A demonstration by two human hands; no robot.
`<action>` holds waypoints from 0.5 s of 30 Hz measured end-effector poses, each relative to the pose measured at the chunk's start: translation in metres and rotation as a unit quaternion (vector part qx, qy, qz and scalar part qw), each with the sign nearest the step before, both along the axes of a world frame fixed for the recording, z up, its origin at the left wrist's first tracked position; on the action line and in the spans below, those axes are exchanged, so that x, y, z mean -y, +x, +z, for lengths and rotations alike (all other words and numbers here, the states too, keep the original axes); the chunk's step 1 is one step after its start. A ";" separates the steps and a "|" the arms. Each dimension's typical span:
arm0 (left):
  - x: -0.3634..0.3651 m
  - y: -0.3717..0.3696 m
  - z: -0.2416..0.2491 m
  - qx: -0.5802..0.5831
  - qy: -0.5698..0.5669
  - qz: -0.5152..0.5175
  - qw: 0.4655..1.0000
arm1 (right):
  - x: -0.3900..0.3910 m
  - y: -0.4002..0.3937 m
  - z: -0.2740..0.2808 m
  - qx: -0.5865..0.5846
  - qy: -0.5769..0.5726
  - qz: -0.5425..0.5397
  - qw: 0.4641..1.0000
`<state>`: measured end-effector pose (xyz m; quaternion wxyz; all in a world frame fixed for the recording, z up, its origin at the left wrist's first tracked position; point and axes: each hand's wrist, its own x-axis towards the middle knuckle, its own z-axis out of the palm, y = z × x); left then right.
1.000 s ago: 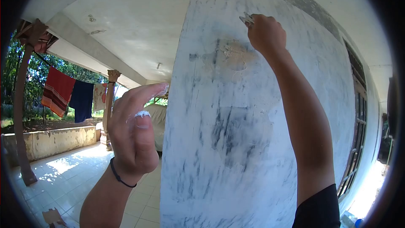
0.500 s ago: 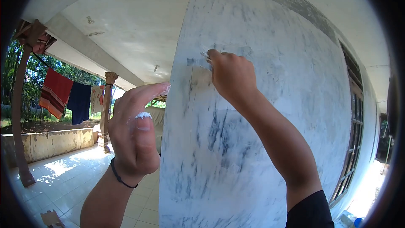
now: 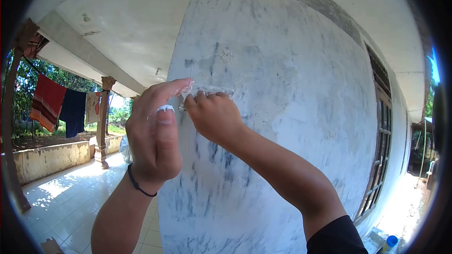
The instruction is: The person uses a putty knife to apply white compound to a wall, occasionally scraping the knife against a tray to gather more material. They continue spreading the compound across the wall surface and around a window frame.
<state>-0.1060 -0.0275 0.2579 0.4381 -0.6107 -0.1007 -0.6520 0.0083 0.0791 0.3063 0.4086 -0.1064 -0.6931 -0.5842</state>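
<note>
My right hand (image 3: 214, 117) is closed, knuckles toward me, around a putty knife (image 3: 217, 89) pressed against the wall. Only a thin, paste-smeared edge of the tool shows above my fingers; its handle is hidden. My left hand (image 3: 157, 129) is raised at the wall's left edge, its thumb and index finger apart. White paste (image 3: 165, 107) coats the thumb tip, and more clings to the index fingertip, close to my right hand. I see no object in the left palm, though part of it is hidden. The wall (image 3: 282, 160) is whitish with grey streaks and a rough patch above my hands.
A barred window (image 3: 379, 146) is set in the wall at right. A blue-capped container (image 3: 391, 241) stands low at right. Cloths (image 3: 49, 101) hang on a line at left, near a porch pillar (image 3: 101, 127). Pale tiles (image 3: 70, 197) cover the porch floor.
My right hand has moved down and left along the wall, close to my left hand. The rough patch it covered now shows. The view has shifted slightly right.
</note>
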 end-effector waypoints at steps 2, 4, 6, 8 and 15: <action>0.006 0.001 0.002 -0.009 0.022 0.005 1.000 | 0.023 0.007 0.005 0.024 -0.037 0.029 0.999; 0.016 0.002 0.000 -0.006 0.025 0.021 0.999 | 0.032 0.019 0.026 -0.052 -0.017 0.047 0.997; 0.018 -0.001 0.001 -0.002 0.027 0.012 1.000 | 0.034 0.032 0.061 -0.101 -0.020 0.010 0.995; 0.019 -0.005 0.001 0.003 0.027 0.004 1.000 | 0.025 0.042 0.094 -0.135 -0.014 -0.019 0.991; 0.010 -0.011 -0.010 0.013 0.004 0.007 1.000 | -0.036 0.032 0.046 -0.045 0.032 -0.103 0.993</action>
